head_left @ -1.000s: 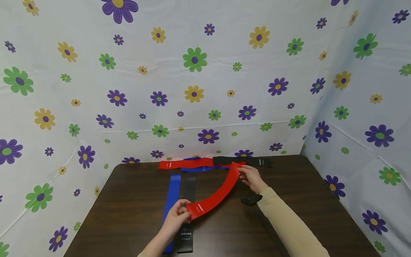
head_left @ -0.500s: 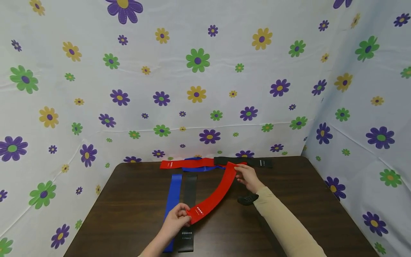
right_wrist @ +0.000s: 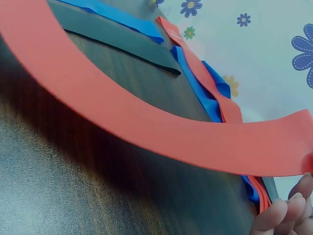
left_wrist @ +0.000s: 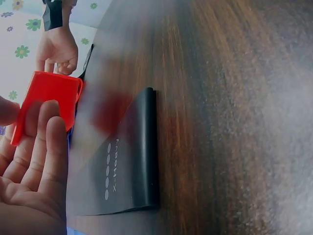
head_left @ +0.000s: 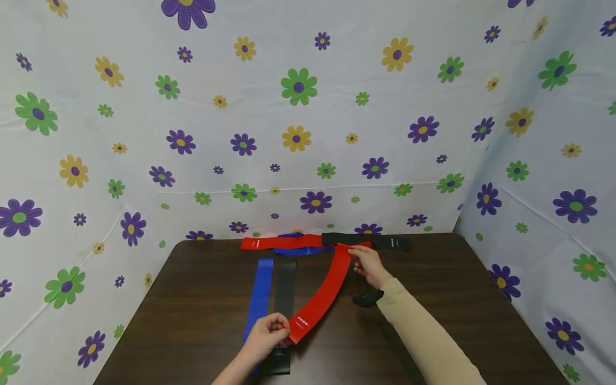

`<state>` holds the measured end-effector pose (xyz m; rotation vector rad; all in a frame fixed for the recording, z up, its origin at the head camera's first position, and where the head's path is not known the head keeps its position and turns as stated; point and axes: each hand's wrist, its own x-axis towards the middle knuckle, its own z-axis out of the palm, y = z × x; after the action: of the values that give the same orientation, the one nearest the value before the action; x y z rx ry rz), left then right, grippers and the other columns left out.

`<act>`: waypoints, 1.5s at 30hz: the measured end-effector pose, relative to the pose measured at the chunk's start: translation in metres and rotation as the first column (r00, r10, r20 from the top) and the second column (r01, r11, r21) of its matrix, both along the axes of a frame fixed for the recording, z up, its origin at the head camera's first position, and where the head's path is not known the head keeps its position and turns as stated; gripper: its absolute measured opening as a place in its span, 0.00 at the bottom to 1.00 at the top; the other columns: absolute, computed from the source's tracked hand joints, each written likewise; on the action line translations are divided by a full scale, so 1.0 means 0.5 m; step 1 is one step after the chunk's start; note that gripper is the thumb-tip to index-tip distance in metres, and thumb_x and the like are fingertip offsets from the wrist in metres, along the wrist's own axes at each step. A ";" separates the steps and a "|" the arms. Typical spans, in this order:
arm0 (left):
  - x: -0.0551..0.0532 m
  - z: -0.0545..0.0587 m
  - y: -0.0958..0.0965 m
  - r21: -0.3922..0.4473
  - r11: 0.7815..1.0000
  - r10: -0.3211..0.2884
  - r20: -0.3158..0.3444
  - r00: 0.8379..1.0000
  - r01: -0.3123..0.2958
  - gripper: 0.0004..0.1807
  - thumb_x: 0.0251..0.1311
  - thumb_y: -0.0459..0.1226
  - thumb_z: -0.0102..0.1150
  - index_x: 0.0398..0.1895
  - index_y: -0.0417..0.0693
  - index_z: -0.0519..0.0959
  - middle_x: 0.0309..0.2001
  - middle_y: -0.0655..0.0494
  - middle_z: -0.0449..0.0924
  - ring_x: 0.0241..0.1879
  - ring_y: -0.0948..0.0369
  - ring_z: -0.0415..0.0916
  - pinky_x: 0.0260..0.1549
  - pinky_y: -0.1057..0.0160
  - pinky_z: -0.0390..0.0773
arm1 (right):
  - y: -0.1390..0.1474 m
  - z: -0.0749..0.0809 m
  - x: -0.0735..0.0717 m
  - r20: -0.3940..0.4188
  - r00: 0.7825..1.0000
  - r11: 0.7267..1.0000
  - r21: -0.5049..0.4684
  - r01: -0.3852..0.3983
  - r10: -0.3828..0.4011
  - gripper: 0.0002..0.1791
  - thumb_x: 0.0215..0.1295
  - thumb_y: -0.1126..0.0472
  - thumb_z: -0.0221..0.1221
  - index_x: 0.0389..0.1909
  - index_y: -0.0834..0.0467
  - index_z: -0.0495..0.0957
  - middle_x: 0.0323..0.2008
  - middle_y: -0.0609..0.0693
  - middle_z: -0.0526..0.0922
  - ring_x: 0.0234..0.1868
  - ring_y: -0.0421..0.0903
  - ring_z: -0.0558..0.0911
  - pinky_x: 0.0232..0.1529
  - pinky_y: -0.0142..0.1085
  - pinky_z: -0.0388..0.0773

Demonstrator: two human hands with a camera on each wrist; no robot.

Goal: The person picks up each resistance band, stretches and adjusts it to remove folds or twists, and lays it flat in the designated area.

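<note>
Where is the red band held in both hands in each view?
Head: red band below centre, slanting up to the right.
Left wrist: red band at the left, foreshortened.
Right wrist: red band sweeping from upper-left corner to right edge.
Shared landmark: black band beside the straight blue band.

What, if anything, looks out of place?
A red band, blue band and black band overlap untidily at the back of the table. The near blue strip and black strip lie straight; the held red strip looks undamaged.

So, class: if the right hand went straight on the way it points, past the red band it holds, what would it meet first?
Probably the overlapping bands along the back of the table, though how high the right hand sits is unclear.
</note>
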<state>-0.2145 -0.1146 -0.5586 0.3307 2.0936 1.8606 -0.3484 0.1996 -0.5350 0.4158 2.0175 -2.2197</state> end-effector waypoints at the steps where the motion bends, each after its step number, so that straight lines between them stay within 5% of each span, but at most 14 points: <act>1: 0.000 0.000 0.001 -0.009 1.000 -0.010 0.000 1.000 0.010 0.03 0.56 0.26 0.54 0.32 0.31 0.75 0.25 0.46 0.82 0.23 0.59 0.80 0.24 0.62 0.81 | 0.000 -0.001 -0.001 -0.002 1.000 1.000 0.007 -0.003 0.003 0.21 0.68 0.59 0.57 0.59 0.63 0.73 0.35 0.50 0.76 0.19 0.40 0.66 0.25 0.30 0.73; 11: 0.009 -0.001 0.010 -0.018 0.997 -0.078 -0.034 0.996 0.077 0.06 0.56 0.23 0.53 0.36 0.29 0.77 0.26 0.45 0.81 0.23 0.59 0.80 0.23 0.61 0.81 | -0.007 -0.005 -0.008 -0.011 1.000 0.999 0.036 -0.017 0.017 0.19 0.67 0.60 0.58 0.57 0.62 0.75 0.35 0.50 0.78 0.21 0.41 0.68 0.26 0.32 0.72; 20: 0.027 0.005 0.011 0.002 0.991 -0.133 0.018 0.991 0.133 0.07 0.57 0.25 0.51 0.36 0.31 0.78 0.25 0.43 0.81 0.24 0.59 0.81 0.20 0.64 0.79 | -0.021 -0.007 -0.010 -0.022 0.999 0.998 0.056 -0.025 0.026 0.19 0.66 0.60 0.58 0.55 0.64 0.75 0.31 0.48 0.78 0.20 0.41 0.70 0.28 0.33 0.74; 30: 0.030 0.015 0.005 0.038 0.995 -0.096 0.066 0.993 0.093 0.10 0.56 0.26 0.48 0.36 0.25 0.76 0.25 0.46 0.83 0.23 0.62 0.80 0.19 0.68 0.78 | -0.028 -0.003 -0.006 -0.072 0.994 0.991 0.118 -0.069 0.078 0.17 0.67 0.60 0.58 0.52 0.65 0.77 0.28 0.48 0.79 0.21 0.41 0.71 0.29 0.33 0.74; 45: 0.042 0.001 0.008 0.078 0.979 -0.195 0.108 0.975 0.187 0.09 0.57 0.28 0.55 0.38 0.28 0.77 0.25 0.54 0.81 0.26 0.62 0.81 0.22 0.68 0.79 | -0.049 -0.008 -0.017 -0.059 0.997 0.991 0.125 -0.049 0.057 0.15 0.65 0.61 0.60 0.48 0.65 0.80 0.25 0.48 0.80 0.19 0.41 0.71 0.27 0.32 0.76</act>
<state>-0.1937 -0.1106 -0.5583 0.4158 1.8574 1.7948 -0.3570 0.1750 -0.5389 0.3035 2.1791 -2.1097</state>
